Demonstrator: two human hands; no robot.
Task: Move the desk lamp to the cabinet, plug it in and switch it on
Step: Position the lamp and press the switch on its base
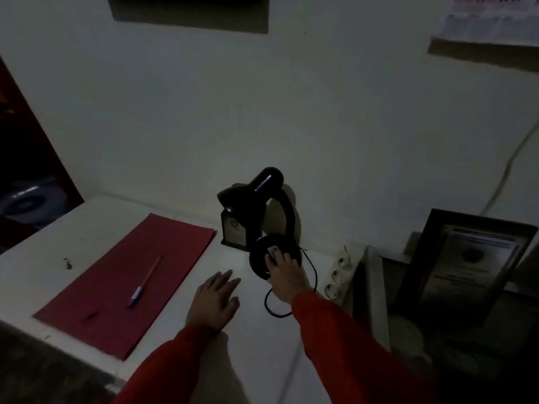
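A black desk lamp stands on the white cabinet top near the wall, its shade unlit and the room dim. My right hand rests on the lamp's round base, fingertips by the small switch. The black cord loops on the surface beside that hand. My left hand lies flat on the cabinet top, fingers apart, left of the base. A white power strip with three sockets lies at the right edge. Where the plug sits is hidden.
A red folder with a pen on it lies at the left. A small dark framed object stands behind the lamp. A framed certificate leans at the right, beyond a gap. A light cable runs up the wall.
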